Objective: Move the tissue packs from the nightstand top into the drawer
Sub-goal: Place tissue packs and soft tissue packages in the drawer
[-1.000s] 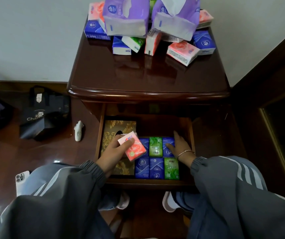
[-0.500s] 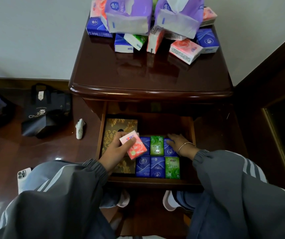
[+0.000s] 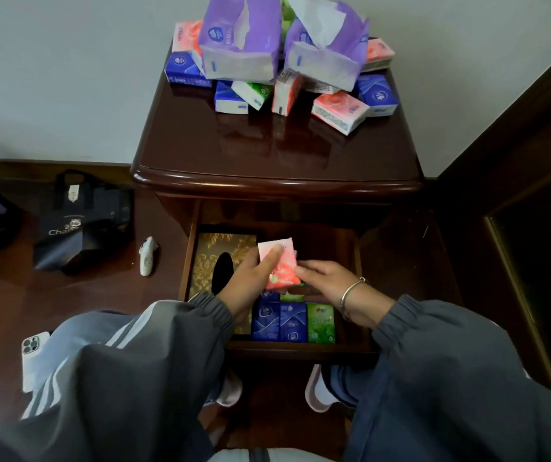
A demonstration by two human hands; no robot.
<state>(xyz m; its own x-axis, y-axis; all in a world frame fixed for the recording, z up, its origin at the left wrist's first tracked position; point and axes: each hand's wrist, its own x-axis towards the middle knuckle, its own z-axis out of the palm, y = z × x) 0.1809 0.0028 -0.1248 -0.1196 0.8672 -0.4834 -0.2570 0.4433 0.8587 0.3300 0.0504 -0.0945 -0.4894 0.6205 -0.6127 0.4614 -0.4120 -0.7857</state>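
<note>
My left hand (image 3: 250, 278) holds a pink tissue pack (image 3: 280, 266) over the open drawer (image 3: 300, 349) of the dark wood nightstand (image 3: 277, 155). My right hand (image 3: 327, 283) touches the pack's right edge with its fingertips. Below the hands, blue packs (image 3: 279, 321) and a green pack (image 3: 320, 323) lie in rows in the drawer. A gold patterned tissue box (image 3: 214, 255) fills the drawer's left side. At the back of the nightstand top sits a pile of several packs: two large purple ones (image 3: 240, 45), plus small pink (image 3: 339, 111), blue (image 3: 377, 95) and green ones.
A black bag (image 3: 80, 225) and a small white object (image 3: 149, 260) lie on the wooden floor to the left. A white phone (image 3: 34, 355) rests by my left knee. Dark wooden furniture (image 3: 517, 201) stands to the right of the nightstand.
My left hand has carried the pink pack right, over the middle of the drawer. My right hand has left the packs in the drawer and come to the pink pack's edge.
</note>
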